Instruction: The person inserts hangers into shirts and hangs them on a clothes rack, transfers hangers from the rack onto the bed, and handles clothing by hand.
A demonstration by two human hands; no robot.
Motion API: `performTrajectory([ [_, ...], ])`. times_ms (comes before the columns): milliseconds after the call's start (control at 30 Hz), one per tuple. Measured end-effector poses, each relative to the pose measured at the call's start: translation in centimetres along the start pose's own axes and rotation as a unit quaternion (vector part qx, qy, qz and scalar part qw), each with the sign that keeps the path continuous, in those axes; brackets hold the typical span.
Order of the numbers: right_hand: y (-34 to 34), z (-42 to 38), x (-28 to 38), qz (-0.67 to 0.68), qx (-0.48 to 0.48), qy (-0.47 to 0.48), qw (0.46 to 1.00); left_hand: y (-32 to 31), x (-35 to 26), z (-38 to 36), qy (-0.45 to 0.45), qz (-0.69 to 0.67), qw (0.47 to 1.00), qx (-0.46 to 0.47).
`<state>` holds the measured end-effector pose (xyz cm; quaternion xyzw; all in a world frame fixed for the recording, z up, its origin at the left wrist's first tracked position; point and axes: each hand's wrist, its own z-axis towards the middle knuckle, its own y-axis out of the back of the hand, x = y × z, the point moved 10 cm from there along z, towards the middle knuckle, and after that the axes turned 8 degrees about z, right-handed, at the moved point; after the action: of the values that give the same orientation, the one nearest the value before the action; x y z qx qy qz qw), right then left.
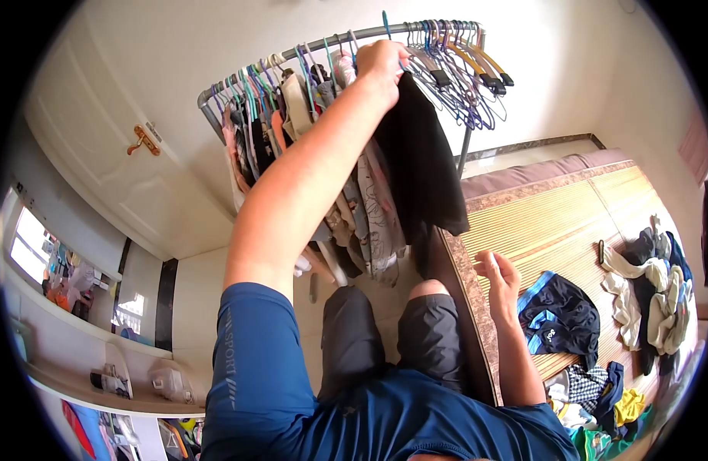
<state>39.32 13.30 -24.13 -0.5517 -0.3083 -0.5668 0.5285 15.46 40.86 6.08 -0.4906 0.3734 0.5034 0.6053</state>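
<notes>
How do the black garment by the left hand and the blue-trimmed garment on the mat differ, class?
The black garment hangs below the left hand; the blue-trimmed garment lies crumpled on the mat. The black garment looks plain, while the blue-trimmed garment has bright blue parts and a white marking. Both are mostly black.

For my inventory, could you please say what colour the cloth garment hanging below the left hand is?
The garment is black, clearest in the head view.

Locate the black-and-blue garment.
Head view, right side: the black-and-blue garment lies on the woven mat, between the right hand and the pile of light and dark clothes, checkered cloth just below in frame.
</notes>
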Motion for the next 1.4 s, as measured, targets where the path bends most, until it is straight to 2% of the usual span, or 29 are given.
performTrajectory([
  [300, 7.1, -0.4, -8.7, -0.085, -0.04, -0.064, 0.993, 1.3, 1.6, 8.0, -0.005, 0.019, 1.0, -0.01],
  [367, 7.7, -1.2, -8.9, -0.188, -0.064, -0.049, 0.979, 1.6, 2.0, 9.3, -0.011, 0.045, 0.999, -0.012],
  [400, 7.3, -1.6, -7.3, -0.266, -0.083, 0.011, 0.96, 1.8, 2.2, 10.0, -0.017, 0.068, 0.997, -0.014],
  [467, 6.9, -1.6, -7.2, -0.267, -0.076, 0.025, 0.96, 2.2, 2.8, 11.3, -0.03, 0.086, 0.996, -0.023],
  [567, 6.1, -1.6, -6.5, -0.266, -0.067, 0.045, 0.961, 2.4, 3.7, 11.0, -0.031, 0.114, 0.992, -0.052],
  [633, 5.4, -1.6, -6.5, -0.28, -0.041, 0.046, 0.958, 2.6, 4.1, 11.3, -0.099, 0.176, 0.978, -0.062],
  [700, 4.9, -1.6, -5.7, -0.291, -0.037, 0.058, 0.954, 2.4, 5.3, 11.4, -0.078, 0.168, 0.981, -0.05],
  [833, 4.8, -1.6, -5.6, -0.309, -0.035, 0.091, 0.946, 2.6, 6.4, 8.8, -0.037, 0.267, 0.957, -0.108],
  [933, 5.0, -1.6, -6.0, -0.311, -0.041, 0.073, 0.947, 2.6, 6.8, 7.6, -0.049, 0.318, 0.939, -0.124],
  [1033, 4.7, -1.6, -5.6, -0.309, -0.049, 0.057, 0.948, 2.9, 7.7, 7.3, -0.043, 0.308, 0.943, -0.119],
  [1100, 4.7, -1.5, -5.7, -0.309, -0.049, 0.045, 0.949, 2.4, 7.8, 7.5, -0.065, 0.277, 0.956, -0.074],
  [1200, 4.8, -1.6, -5.7, -0.315, -0.047, 0.043, 0.947, 2.2, 8.3, 6.5, -0.108, 0.242, 0.962, -0.067],
  [1300, 5.0, -1.6, -6.1, -0.321, -0.05, 0.067, 0.944, 1.8, 6.2, 1.7, -0.266, 0.406, 0.862, -0.147],
  [1367, 5.0, -1.6, -6.2, -0.313, -0.048, 0.064, 0.946, 0.2, 4.6, -2.5, -0.401, 0.412, 0.807, -0.134],
  [1400, 5.3, -1.5, -6.7, -0.311, -0.045, 0.045, 0.948, -0.4, 4.0, -3.6, -0.413, 0.401, 0.812, -0.101],
])
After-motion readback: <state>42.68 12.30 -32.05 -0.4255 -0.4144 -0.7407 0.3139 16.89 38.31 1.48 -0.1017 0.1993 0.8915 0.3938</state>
